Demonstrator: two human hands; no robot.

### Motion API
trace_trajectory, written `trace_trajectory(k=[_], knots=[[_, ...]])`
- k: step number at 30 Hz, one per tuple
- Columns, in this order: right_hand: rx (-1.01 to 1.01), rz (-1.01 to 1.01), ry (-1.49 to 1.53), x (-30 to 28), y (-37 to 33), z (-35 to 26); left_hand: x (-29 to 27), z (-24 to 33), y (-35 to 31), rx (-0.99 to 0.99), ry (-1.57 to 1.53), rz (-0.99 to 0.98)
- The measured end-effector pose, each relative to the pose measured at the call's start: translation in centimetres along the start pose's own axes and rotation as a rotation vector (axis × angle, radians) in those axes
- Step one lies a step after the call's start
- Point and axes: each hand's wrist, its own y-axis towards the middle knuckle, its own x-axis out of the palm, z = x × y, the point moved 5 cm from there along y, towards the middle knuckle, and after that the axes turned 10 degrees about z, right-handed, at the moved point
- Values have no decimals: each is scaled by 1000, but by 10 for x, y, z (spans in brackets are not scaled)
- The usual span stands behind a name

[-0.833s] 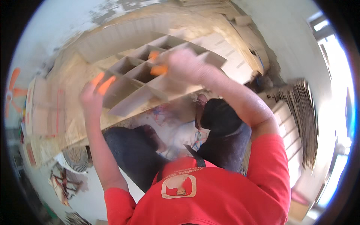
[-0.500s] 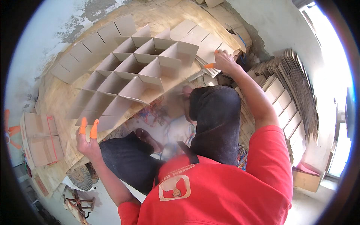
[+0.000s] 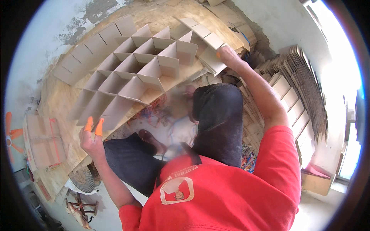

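A grid of interlocked brown cardboard dividers (image 3: pixel 129 82) stands on the wooden table, its cells facing up. At its near left corner is my left hand (image 3: pixel 92 142), with orange covers on the thumb and a finger. Those two are stretched out and apart, their tips against or just in front of the end panel. Over at the right, my right hand (image 3: pixel 230 57) grips the near end of a slotted cardboard strip (image 3: pixel 201 30). This strip is tilted above a pile of flat cardboard pieces (image 3: pixel 213 61). Most of the right fingers are hidden.
Slotted strips (image 3: pixel 86 50) lie along the table's far left side. Tall stacks of cardboard (image 3: pixel 295 84) stand at my right. A brown carton (image 3: pixel 42 140) and an orange-bladed fan (image 3: pixel 9 134) are at left. Coloured straps (image 3: pixel 156 109) litter the floor below the wooden table (image 3: pixel 54 96).
My right hand has closed on a strip and lifted it from the pile, tilting it. My left hand has shifted slightly right at the corner. The grid has moved a little left.
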Motion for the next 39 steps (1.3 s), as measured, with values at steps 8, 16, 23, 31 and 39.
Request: trace_trajectory(k=[8, 16, 23, 31, 39], knots=[[157, 59, 59, -42, 0, -6, -16, -12, -5, -49, 2, 19], [70, 331, -71, -131, 26, -35, -31, -46, -19, -343, -122, -83], [-4, 648, -102, -227, 33, -147, -30, -57, -34, -388, -89, -54], [-422, 525, 709, -244, -3, -329, -5, -49, -32, -350, -348, -37], [-484, 239, 926, -180, 7, -387, -1, -46, -33, -496, -469, -73]])
